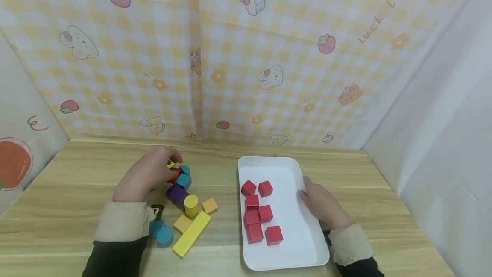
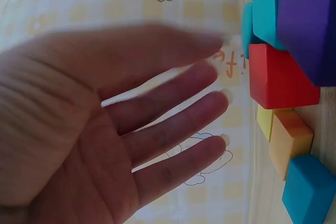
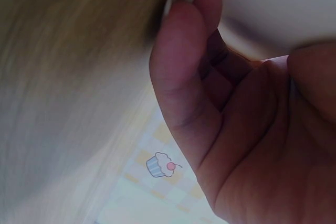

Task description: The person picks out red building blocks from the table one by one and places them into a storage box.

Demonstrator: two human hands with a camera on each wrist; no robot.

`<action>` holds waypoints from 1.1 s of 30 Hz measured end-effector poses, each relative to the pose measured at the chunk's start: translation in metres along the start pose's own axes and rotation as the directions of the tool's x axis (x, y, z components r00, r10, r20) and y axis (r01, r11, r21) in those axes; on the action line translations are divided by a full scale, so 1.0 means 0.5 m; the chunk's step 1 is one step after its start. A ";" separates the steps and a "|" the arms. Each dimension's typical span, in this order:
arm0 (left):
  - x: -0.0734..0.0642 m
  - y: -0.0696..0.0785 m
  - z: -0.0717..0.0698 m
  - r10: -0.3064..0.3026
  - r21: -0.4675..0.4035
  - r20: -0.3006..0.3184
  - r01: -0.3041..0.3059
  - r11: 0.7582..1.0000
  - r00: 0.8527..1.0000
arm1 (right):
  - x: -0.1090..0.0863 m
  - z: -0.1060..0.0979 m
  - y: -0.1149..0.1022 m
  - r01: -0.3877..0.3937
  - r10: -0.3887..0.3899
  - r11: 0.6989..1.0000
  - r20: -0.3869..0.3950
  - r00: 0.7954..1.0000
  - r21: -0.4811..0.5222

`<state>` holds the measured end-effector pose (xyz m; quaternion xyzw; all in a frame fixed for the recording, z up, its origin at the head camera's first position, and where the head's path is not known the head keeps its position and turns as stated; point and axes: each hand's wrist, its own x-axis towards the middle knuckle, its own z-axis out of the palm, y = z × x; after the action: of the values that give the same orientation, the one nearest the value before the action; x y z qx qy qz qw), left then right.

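My left hand [image 1: 147, 173] hovers over the pile of coloured blocks on the left. In the left wrist view its fingers extend loosely, with a gap between them and a red block [image 2: 283, 77]. Purple blocks [image 1: 177, 195], a teal block [image 1: 183, 181] and a yellow piece lie around that red block; the hand partly hides them in the head view. With my right hand [image 1: 324, 204] I grip the right rim of a white tray [image 1: 297, 245], thumb over the edge and fingers curled beneath. Several red cubes [image 1: 265, 213] sit in the tray's left half.
Nearer me on the wooden table [image 1: 215, 260] lie a long yellow block [image 1: 191, 235], a yellow cylinder [image 1: 191, 206], orange blocks [image 1: 209, 205] and blue cylinders [image 1: 164, 236]. A checked cloth [image 1: 230, 54] hangs behind the table.
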<state>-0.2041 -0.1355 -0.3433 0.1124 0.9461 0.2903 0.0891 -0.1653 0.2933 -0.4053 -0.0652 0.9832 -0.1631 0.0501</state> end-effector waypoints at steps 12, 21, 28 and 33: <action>0.007 -0.010 0.009 0.022 -0.012 0.049 -0.022 1.000 0.999 | 0.001 0.000 -0.002 -0.016 0.017 1.000 0.012 1.000 -0.002; 0.016 -0.020 0.025 0.015 -0.032 0.035 -0.014 0.999 0.999 | 0.004 0.000 -0.001 -0.020 0.020 1.000 0.010 1.000 0.000; 0.026 -0.035 0.045 -0.001 -0.060 0.054 0.004 0.998 0.999 | 0.004 -0.001 -0.002 -0.027 0.027 1.000 0.017 0.999 0.005; 0.029 -0.039 0.049 0.011 -0.058 0.040 -0.009 0.998 0.999 | 0.003 -0.001 -0.001 -0.018 0.018 1.000 0.014 1.000 -0.001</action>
<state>-0.2155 -0.1342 -0.3759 0.1203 0.9349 0.3154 0.1099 -0.1665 0.2929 -0.4050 -0.0574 0.9834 -0.1620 0.0584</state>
